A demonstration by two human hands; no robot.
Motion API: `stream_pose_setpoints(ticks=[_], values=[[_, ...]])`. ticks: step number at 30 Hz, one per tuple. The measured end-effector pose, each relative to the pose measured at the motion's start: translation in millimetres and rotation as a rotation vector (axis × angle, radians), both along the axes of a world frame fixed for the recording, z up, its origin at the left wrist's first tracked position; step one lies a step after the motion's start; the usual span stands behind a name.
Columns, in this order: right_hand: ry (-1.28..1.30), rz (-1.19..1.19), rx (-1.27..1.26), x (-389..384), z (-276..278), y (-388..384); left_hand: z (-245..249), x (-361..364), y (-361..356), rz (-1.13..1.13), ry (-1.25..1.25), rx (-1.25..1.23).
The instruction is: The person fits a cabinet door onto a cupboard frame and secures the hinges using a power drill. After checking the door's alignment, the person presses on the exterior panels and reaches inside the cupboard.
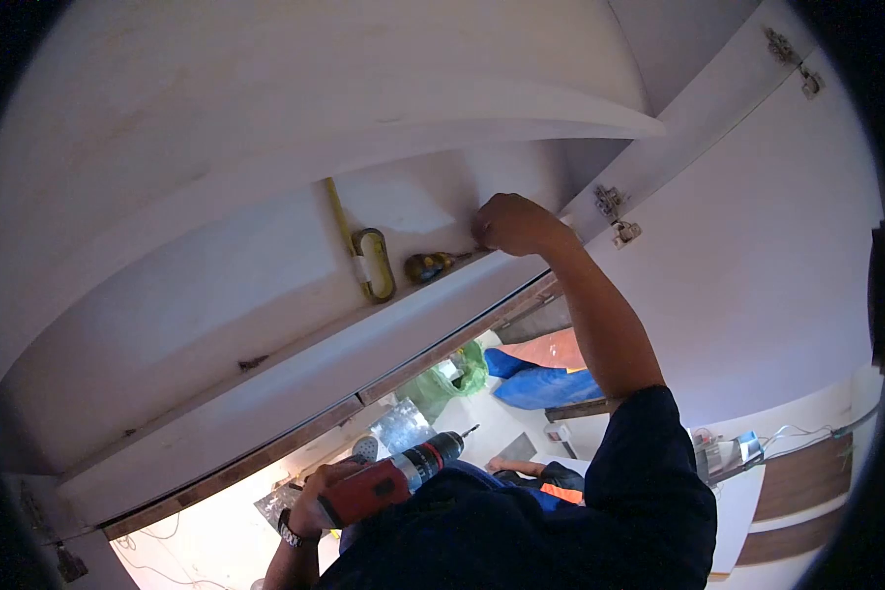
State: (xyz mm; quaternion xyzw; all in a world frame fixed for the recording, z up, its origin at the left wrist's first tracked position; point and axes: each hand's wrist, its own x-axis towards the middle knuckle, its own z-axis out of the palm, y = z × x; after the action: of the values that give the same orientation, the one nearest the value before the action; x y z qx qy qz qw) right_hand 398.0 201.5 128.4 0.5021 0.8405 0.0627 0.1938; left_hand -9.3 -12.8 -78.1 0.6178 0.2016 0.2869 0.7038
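A red and black power drill (383, 482) is in my left hand (317, 497), its bit pointing up and to the right. Inside the white cabinet, my right hand (516, 224) is closed at the shelf's front edge; what its fingers hold, if anything, is hidden. Just left of that hand lies a yellow and black screwdriver (429, 266). Beside the screwdriver is a yellow folding or tape measure (374, 265), partly looped. Small dark pieces (253, 363) lie farther left on the shelf (206, 334).
An open cabinet door (757, 236) with metal hinges (615, 216) is at the right. Below are a green bag (467, 369), blue and orange cloths (541, 385), and another person's arm (516, 466). Wires and a box (742, 447) are at lower right.
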Motion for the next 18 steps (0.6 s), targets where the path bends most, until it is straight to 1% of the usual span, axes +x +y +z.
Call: stream_pose_setpoints(ticks=[1, 3, 6, 9, 11, 13, 15, 17, 18], values=[[0.088, -0.075, -0.033, 7.0, -2.0, -0.4, 0.3, -1.6, -0.2, -0.024, 0.014, -0.034], [0.262, -0.226, -0.098, -7.1, 19.6, -12.6, 4.1, -2.6, -0.8, -0.031, 0.02, -0.071], [0.113, -0.416, -0.016, -10.4, 8.2, -9.9, 11.2, -0.7, -2.7, -0.007, 0.012, -0.088], [0.073, -0.531, -0.015, -7.4, 2.3, -5.6, 8.0, -1.2, -6.0, -0.013, -0.003, -0.103], [0.062, -0.505, 0.017, -4.0, 0.1, -5.1, 8.2, 1.0, -7.7, 0.005, -0.061, -0.073], [0.053, -0.463, 0.064, 0.6, -1.3, -5.3, -6.8, 1.9, -9.3, 0.012, -0.016, 0.116], [0.054, -0.405, 0.123, 1.9, -4.5, -5.3, -24.1, -1.7, -14.0, 0.005, 0.006, 0.138], [0.064, -0.345, 0.082, 6.8, -10.0, -0.4, -32.2, -6.2, -19.2, -0.015, 0.007, -0.009], [0.071, -0.317, 0.062, 10.3, -11.7, 2.2, -32.6, -6.1, -19.9, -0.011, 0.095, 0.042]])
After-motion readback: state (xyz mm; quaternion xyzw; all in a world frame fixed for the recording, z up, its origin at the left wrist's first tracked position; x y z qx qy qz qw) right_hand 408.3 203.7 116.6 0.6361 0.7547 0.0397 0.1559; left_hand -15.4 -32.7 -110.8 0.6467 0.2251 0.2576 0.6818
